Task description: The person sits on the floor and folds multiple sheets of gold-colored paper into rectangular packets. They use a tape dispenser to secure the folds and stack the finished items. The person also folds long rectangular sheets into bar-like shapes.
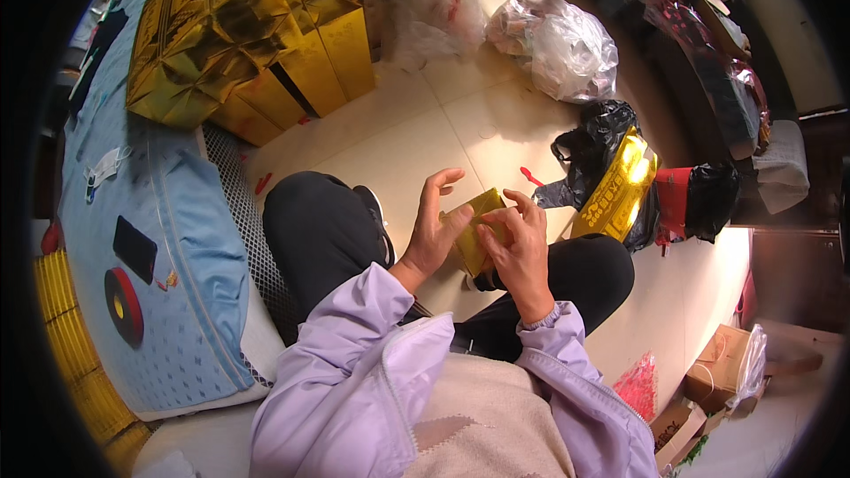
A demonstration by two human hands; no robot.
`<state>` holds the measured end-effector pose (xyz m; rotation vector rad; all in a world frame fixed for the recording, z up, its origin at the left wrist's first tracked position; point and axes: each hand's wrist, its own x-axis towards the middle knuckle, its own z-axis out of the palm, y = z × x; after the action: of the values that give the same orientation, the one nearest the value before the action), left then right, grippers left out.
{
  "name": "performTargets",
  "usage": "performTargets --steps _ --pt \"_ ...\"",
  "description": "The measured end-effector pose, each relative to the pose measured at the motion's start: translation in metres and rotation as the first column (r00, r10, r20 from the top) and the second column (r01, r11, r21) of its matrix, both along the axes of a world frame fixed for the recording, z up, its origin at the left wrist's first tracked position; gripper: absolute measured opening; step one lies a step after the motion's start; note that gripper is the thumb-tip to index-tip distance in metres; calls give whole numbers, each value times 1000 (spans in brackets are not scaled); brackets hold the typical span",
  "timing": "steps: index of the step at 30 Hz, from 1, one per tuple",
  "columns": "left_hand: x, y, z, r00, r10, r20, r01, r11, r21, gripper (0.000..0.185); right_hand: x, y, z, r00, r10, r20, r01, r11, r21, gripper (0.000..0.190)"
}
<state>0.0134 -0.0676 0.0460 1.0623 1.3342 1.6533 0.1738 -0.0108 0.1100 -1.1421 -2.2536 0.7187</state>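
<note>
A small gold foil packet (469,249) with folded, pointed ends is between my two hands, above the floor between my knees. My left hand (433,226) is at its left side, with the thumb over the upper edge and the index finger raised off it. On the other side, my right hand (519,239) has its thumb and bent fingers against the packet. The undersides of both hands are hidden. To the right, beyond my knee, a gold foil bag (617,189) bearing printed writing lies on black plastic bags (584,146).
Large gold foil packages (212,46) stand at upper left by a blue-covered seat (199,212). On the cover lie a phone (135,249), a tape roll (124,309) and a face mask (106,166). A stuffed clear plastic bag (558,46) is ahead; cardboard boxes (717,358) are at lower right.
</note>
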Motion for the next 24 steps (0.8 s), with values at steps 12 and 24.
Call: performTargets --steps 12,24 --pt "50 -32 -30 859 30 -511 -14 999 35 121 9 10 -12 999 -28 39 32 993 -118 19" --pt "52 -27 -32 888 66 -456 -35 996 76 122 3 12 -14 977 -64 202 59 998 33 19"
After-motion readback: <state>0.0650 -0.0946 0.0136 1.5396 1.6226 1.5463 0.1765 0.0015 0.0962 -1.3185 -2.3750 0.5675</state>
